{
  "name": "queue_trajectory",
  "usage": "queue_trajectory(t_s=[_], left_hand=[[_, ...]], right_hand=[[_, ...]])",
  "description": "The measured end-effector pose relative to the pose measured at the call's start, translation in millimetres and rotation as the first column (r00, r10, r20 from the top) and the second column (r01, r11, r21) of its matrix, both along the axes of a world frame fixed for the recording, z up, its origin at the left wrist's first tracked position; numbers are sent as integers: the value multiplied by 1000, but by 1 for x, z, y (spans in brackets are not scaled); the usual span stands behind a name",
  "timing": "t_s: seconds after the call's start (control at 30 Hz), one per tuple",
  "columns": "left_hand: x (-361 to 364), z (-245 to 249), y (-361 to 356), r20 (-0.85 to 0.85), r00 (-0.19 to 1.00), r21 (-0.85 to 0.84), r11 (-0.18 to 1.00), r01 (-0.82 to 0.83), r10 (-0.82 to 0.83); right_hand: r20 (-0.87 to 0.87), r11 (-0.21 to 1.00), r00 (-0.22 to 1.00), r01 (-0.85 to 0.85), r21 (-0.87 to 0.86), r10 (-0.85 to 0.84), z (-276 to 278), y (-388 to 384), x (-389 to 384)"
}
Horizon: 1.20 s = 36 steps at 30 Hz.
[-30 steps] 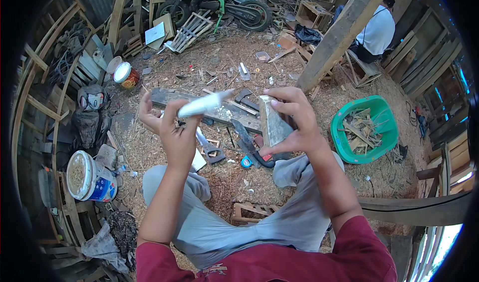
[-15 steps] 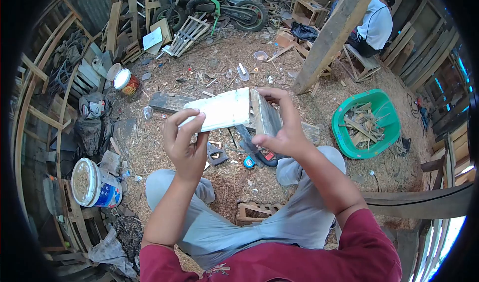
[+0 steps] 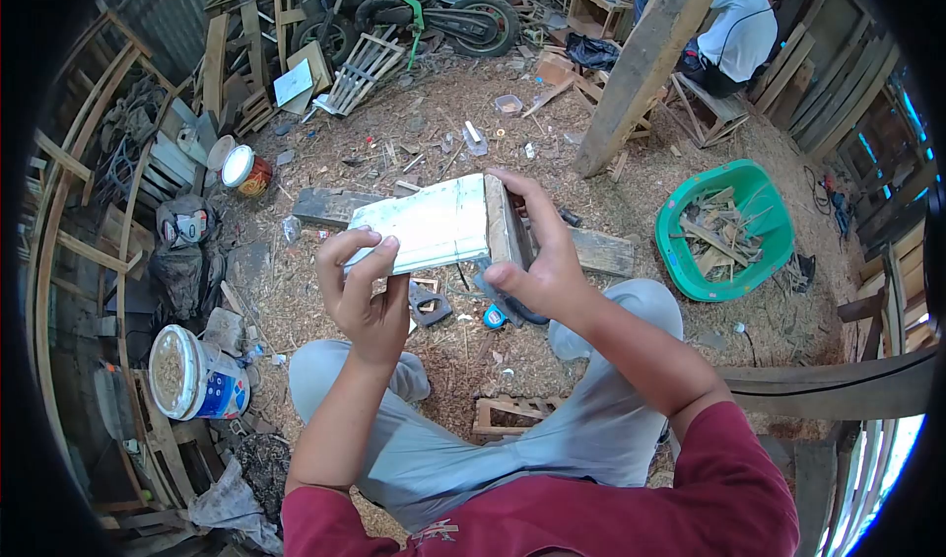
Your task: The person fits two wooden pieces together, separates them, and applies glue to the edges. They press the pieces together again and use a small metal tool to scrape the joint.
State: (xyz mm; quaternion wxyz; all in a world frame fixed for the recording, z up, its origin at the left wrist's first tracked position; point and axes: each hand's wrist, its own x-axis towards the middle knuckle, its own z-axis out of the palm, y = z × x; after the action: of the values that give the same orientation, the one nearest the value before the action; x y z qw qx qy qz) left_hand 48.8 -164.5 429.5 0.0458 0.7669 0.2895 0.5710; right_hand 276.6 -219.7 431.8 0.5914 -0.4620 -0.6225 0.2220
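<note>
Raised over my lap is a white-painted board (image 3: 424, 224). My left hand (image 3: 363, 296) grips its left end, with fingertips curled over the near edge. At the board's right end, my right hand (image 3: 547, 261) pinches a short bare wooden piece (image 3: 501, 227) between thumb and fingers. This piece stands against the board's end, forming a corner with it. Below on the ground lie a blue tape measure (image 3: 495, 316) and a grey block with a hole (image 3: 430, 307). Behind the board, a long plank (image 3: 603, 252) lies across the sawdust.
A green tub (image 3: 680, 279) of wood scraps stands to the right, near a leaning post (image 3: 645, 74). Two buckets (image 3: 173, 372) (image 3: 238, 166) are on the left. A person (image 3: 734, 39) sits at the back right. A green motorbike (image 3: 434, 15) stands behind.
The wooden piece has turned, showing more of its narrow edge and less of its broad face. The board has shifted slightly left and tilted, still between both hands.
</note>
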Motion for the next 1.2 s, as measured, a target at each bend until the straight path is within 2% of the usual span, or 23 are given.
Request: queue_trajectory(t_s=[0.1,0.2,0.27,0.3,0.4,0.5,0.7,0.8,0.9,1.1,1.2], left_hand=[[0,1,0,-3,1000,-9,1000,-1,1],[-1,0,2,0,1000,-5,1000,-7,7],[-1,1,2,-20,1000,16,1000,-19,20],[-2,1,2,-30,999,27,999,-26,27],[-1,2,1,-46,999,50,999,-21,23],[-1,1,2,-53,998,79,997,-21,26],[-3,5,-2,-78,997,144,989,-16,28],[-3,6,-5,-55,998,163,986,22,-13],[-5,8,-7,-73,997,201,979,24,-10],[-5,10,-8,-83,996,220,975,1,18],[-5,8,-7,-46,999,100,995,0,5]], right_hand=[[-11,1000,1000,3,-13,-3,1,-1,-1],[53,998,997,53,-27,-51,2,-1,2],[15,995,999,40,-91,-39,3,-1,2],[-5,992,999,32,-123,-33,3,-1,2],[-249,966,968,-82,-243,19,-2,1,-3],[-289,953,954,-161,-255,84,-8,4,-1],[-244,967,964,-158,-200,107,0,-1,-3],[-8,995,996,-87,-41,87,-2,-2,1],[55,993,994,-88,-75,92,1,-5,5],[-45,982,989,-148,-117,144,-2,-4,3],[122,988,985,-105,-115,119,6,-5,11]])
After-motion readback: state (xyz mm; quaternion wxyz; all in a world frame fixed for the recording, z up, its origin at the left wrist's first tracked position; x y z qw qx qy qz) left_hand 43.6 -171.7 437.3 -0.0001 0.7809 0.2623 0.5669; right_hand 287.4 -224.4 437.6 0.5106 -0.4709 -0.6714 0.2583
